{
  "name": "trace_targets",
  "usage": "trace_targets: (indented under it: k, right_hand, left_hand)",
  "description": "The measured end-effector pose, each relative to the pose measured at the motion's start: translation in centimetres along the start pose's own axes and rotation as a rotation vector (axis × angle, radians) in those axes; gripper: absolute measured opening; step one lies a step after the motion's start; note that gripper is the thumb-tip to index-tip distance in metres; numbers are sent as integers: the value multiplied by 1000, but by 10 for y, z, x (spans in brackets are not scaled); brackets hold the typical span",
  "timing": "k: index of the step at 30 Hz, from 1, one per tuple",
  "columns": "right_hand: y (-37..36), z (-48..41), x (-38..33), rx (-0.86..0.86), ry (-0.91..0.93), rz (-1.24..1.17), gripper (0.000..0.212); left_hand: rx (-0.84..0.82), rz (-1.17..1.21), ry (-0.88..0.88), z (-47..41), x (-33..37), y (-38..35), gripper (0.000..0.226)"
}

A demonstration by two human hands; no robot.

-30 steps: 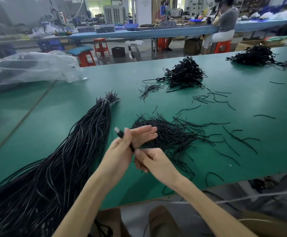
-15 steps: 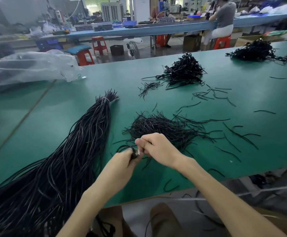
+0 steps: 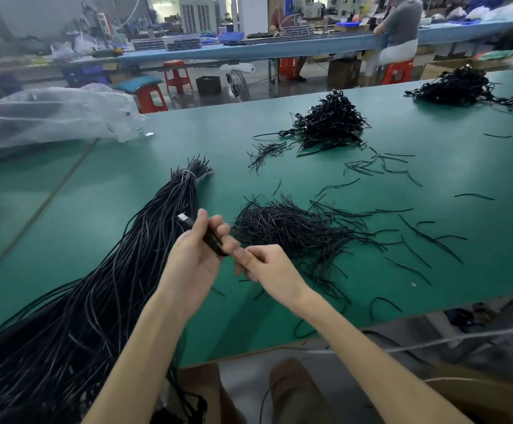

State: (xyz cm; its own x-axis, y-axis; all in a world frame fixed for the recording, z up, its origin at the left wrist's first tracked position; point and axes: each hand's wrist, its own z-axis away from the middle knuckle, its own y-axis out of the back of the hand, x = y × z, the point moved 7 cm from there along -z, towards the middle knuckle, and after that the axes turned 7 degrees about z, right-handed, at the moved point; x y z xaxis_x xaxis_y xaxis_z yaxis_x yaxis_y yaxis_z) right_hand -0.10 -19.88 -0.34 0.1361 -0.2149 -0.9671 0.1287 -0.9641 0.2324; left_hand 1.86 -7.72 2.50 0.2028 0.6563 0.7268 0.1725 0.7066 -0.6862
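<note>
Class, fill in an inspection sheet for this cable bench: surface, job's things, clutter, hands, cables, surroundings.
Surface: green table, with a straight seam across its left part.
Job's things: black cable with a plug; pile of short ties just beyond the hands.
Clutter: loose ties scattered to the right; plastic bag at far left.
Hands: left hand grips the black cable; right hand has its fingers curled at the cable's lower end, its hold blurred.
Cables: long bundle tied near its tip, on the left; tangled heaps at the back.
Surroundings: blue bench, red stools, seated person.
</note>
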Motion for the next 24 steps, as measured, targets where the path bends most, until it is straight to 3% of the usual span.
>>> trace_targets:
  k: [5, 10, 13, 15, 19, 24]
  right_hand:
    - [3, 4, 8, -48, -8, 325, 38]
    - [-2, 9, 0, -82, 32, 794, 26]
    - [-11, 11, -8, -150, 50, 483, 73]
    - [-18, 9, -13, -152, 36, 319, 85]
    - [-4, -1, -13, 28, -38, 12, 49]
    - [-10, 4, -6, -4, -28, -27, 23]
  left_hand:
    - [-32, 40, 93, 6, -10, 11, 38]
    - [15, -82, 40, 9, -14, 24, 39]
    - [97, -142, -19, 9, -17, 26, 38]
    - [155, -121, -49, 10, -21, 23, 34]
    - [82, -58, -32, 12, -26, 4, 35]
    - [-9, -200, 56, 21, -26, -7, 43]
